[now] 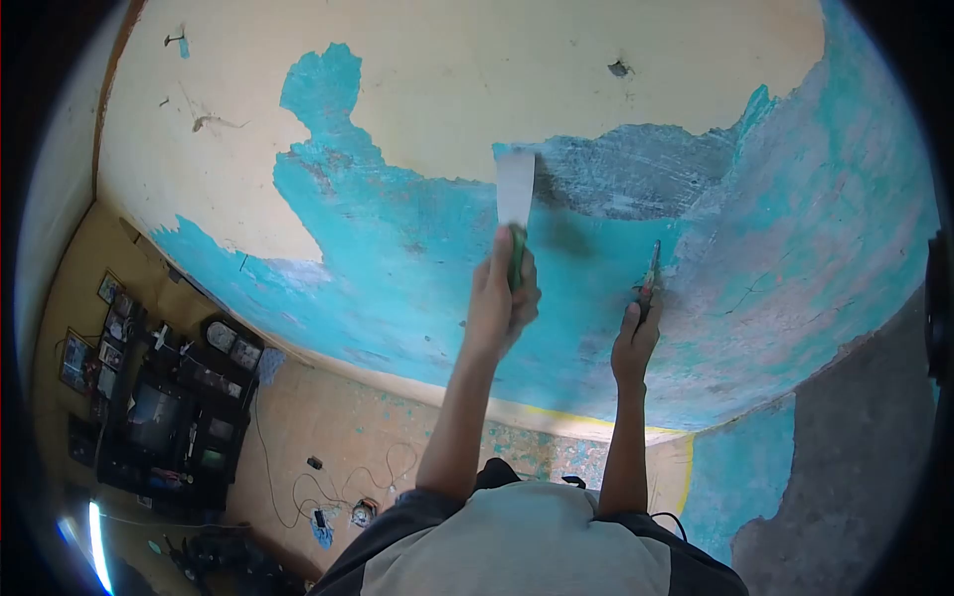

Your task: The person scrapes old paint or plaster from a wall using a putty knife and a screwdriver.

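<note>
My left hand [502, 293] is closed around the green handle of a paint scraper [516, 189]. Its wide, pale blade points up the wall [437, 238], the tip right at the edge where cream paint [447, 79] meets turquoise. Just right of the blade runs a bare grey patch [626, 174] with scratch marks. Lower and to the right, my right hand [636, 338] grips a slim, pointed metal tool [653, 266] with a dark and reddish handle, its point upward in front of the turquoise surface; its exact kind I cannot tell.
A dark cabinet [179, 417] with a television and framed pictures stands at lower left. Cables [348, 482] and small items lie on the floor [298, 417], with paint flakes along the wall base. Bare grey wall [855, 437] shows at right. A bright tube light [99, 546] glows at bottom left.
</note>
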### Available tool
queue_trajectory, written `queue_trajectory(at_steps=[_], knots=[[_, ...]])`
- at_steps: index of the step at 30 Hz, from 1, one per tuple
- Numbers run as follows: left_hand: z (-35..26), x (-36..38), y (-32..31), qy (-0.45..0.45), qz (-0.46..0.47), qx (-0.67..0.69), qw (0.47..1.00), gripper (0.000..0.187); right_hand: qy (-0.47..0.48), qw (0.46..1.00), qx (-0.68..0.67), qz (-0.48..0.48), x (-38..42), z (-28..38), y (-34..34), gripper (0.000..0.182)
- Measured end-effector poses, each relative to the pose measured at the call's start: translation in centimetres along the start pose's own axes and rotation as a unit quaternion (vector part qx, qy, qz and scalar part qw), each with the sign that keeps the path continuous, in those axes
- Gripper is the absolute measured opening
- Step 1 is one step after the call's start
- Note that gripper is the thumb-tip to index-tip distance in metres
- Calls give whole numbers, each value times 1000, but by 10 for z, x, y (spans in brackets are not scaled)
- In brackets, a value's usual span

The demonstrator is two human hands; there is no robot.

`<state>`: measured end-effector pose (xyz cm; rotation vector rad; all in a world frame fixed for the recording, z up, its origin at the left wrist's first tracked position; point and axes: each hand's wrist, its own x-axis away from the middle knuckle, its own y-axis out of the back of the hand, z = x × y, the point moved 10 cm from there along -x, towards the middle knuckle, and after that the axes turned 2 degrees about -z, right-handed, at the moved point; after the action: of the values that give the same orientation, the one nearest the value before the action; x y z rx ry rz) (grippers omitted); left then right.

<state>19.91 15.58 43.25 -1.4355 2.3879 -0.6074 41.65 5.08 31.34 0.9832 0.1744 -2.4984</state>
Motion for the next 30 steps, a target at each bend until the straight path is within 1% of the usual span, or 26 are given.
queue_trajectory(at_steps=[2,5,7,8,11,13,15,16,18,19,20,21,23,25,27,28,30], knots=[[8,1,-1,7,3,-3,1000,50,-28,999,-20,15,1,-1,-2,44],[-9,3,-5,-13,-8,-18,1000,51,-25,999,-18,14,-1,7,-1,42],[-19,4,-13,-13,29,-27,999,52,-15,1000,-18,10,-1,9,-1,42],[-16,3,-9,-21,17,-32,999,52,-4,1000,-19,1,-1,11,-1,42],[7,6,1,-10,-3,-17,1000,52,-24,999,-18,14,1,1,-2,41],[12,5,-3,2,-2,-7,1000,51,-29,999,-23,19,-2,5,-1,40],[-4,0,-7,-29,-9,-23,999,51,-38,999,-29,27,1,5,-2,40],[-21,0,-13,-40,22,-47,998,51,-37,999,-21,23,1,4,-2,40],[-19,-6,-12,-47,28,-36,998,51,-34,999,-16,18,-3,2,-2,40],[-19,-6,-13,-51,35,-28,998,52,-17,1000,-11,14,-4,4,-2,40],[-16,-4,-12,-47,26,-28,998,51,-2,1000,-4,11,0,7,-2,41],[-8,-2,-11,-46,26,-30,998,51,-4,1000,-5,11,3,7,-1,41],[16,-1,-7,-16,10,-2,1000,51,-16,1000,-11,25,0,4,-1,42],[9,1,-13,-20,13,-16,1000,50,-18,999,-3,26,-1,5,-1,42],[-20,-6,-16,-54,0,-22,998,51,-24,999,4,30,0,3,-1,43],[-34,-8,-19,-65,13,-31,997,51,-17,999,10,29,0,3,-1,44],[-42,-9,-21,-67,19,-31,997,51,-12,999,16,29,0,5,-2,44]])
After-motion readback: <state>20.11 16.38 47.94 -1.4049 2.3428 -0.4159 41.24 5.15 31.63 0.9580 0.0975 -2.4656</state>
